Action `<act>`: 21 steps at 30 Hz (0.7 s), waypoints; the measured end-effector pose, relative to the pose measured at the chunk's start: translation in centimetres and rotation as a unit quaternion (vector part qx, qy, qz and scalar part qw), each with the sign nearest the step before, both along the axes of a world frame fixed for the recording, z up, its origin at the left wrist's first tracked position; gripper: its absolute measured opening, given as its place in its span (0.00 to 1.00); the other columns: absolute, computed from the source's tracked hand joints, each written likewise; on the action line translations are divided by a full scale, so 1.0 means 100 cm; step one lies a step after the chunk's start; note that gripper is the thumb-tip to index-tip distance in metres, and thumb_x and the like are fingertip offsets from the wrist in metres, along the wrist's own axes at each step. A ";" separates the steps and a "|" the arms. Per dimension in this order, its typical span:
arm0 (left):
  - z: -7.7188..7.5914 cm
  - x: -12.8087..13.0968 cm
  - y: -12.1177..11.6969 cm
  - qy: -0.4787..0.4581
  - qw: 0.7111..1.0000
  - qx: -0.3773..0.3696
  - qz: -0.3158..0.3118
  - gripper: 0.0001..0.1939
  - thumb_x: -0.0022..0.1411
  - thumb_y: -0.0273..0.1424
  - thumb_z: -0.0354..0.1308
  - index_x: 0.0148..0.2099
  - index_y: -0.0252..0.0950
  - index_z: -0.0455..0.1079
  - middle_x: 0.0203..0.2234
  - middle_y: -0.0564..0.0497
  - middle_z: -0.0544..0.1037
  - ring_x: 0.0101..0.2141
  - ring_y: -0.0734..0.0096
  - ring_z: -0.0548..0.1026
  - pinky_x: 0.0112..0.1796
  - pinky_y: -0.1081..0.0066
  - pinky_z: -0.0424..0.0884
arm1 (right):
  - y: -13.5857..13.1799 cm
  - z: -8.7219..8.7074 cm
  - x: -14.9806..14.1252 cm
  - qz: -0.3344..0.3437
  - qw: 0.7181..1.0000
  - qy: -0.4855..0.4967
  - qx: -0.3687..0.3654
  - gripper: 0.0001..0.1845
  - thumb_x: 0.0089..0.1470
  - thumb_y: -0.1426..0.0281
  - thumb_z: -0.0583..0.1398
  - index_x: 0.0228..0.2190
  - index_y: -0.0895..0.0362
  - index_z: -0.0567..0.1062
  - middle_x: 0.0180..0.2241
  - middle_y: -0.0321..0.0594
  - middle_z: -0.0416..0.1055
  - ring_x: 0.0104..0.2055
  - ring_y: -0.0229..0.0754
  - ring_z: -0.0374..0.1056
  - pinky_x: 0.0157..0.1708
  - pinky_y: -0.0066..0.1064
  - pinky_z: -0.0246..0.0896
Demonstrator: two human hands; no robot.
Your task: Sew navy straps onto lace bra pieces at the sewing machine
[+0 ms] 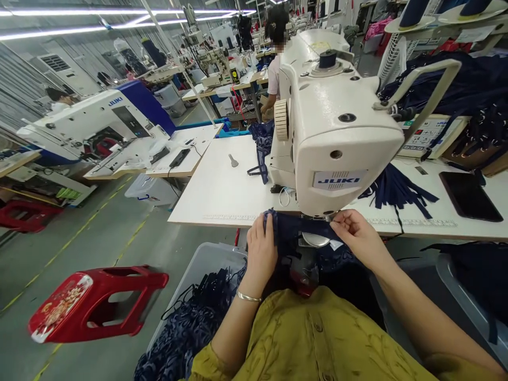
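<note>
A strip of navy fabric [305, 226] stretches between my hands in front of the white sewing machine [341, 132]. My left hand [262, 246] is closed on its bunched left end, with fingers folded over the cloth. At the other end, my right hand [357, 233] pinches the strip between thumb and fingertips, close beside the machine's needle area. The middle of the strip passes below the machine head, where the needle itself is hard to make out. A round metal plate [315, 239] shows just under the cloth.
A bin [214, 251] full of navy lace pieces stands at my lower left. On the white table [222, 185] lie a small metal piece [233, 160], navy straps [262, 164], cut navy strips [397, 188] and a black phone [470, 196]. A red stool [99, 301] lies left.
</note>
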State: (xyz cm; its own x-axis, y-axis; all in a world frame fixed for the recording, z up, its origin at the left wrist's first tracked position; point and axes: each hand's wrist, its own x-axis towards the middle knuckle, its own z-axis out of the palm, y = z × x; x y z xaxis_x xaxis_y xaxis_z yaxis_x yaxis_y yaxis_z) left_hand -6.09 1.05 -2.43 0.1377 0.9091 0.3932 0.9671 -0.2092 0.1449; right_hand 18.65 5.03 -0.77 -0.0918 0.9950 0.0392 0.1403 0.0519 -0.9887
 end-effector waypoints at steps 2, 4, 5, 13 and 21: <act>0.005 -0.002 0.013 -0.027 0.994 -0.068 -0.078 0.34 0.62 0.27 0.52 0.68 0.36 0.47 0.62 0.36 0.60 0.62 0.52 0.58 0.56 0.50 0.61 | 0.003 -0.007 -0.008 -0.007 0.998 -0.049 0.035 0.11 0.54 0.61 0.60 0.36 0.54 0.68 0.26 0.32 0.59 0.27 0.38 0.58 0.28 0.30 0.56; 0.009 -0.009 0.036 -0.067 0.983 -0.117 -0.121 0.30 0.66 0.34 0.51 0.67 0.38 0.48 0.61 0.40 0.64 0.60 0.59 0.62 0.56 0.57 0.62 | 0.004 -0.013 -0.011 0.002 0.996 -0.075 0.049 0.10 0.55 0.62 0.58 0.37 0.54 0.68 0.26 0.32 0.58 0.27 0.38 0.58 0.29 0.31 0.57; 0.009 -0.015 0.052 -0.089 0.986 -0.116 -0.082 0.26 0.69 0.34 0.46 0.66 0.37 0.50 0.59 0.41 0.66 0.59 0.63 0.65 0.55 0.60 0.64 | 0.005 -0.014 -0.012 0.007 0.996 -0.075 0.051 0.10 0.55 0.62 0.58 0.37 0.54 0.67 0.26 0.32 0.58 0.27 0.38 0.58 0.29 0.31 0.57; -0.015 -0.041 0.189 -0.040 0.994 -0.100 0.032 0.24 0.68 0.27 0.47 0.65 0.34 0.54 0.65 0.38 0.56 0.61 0.53 0.58 0.56 0.52 0.61 | 0.005 -0.017 -0.013 0.013 0.997 -0.053 0.053 0.10 0.56 0.61 0.57 0.35 0.54 0.66 0.26 0.32 0.56 0.28 0.38 0.57 0.29 0.31 0.56; -0.044 -0.058 0.161 0.032 0.985 -0.088 0.145 0.18 0.65 0.37 0.57 0.54 0.34 0.66 0.49 0.44 0.72 0.45 0.62 0.73 0.45 0.57 0.73 | 0.001 -0.015 -0.013 0.007 0.997 -0.064 0.047 0.11 0.57 0.60 0.56 0.35 0.54 0.66 0.27 0.32 0.56 0.29 0.38 0.57 0.31 0.32 0.56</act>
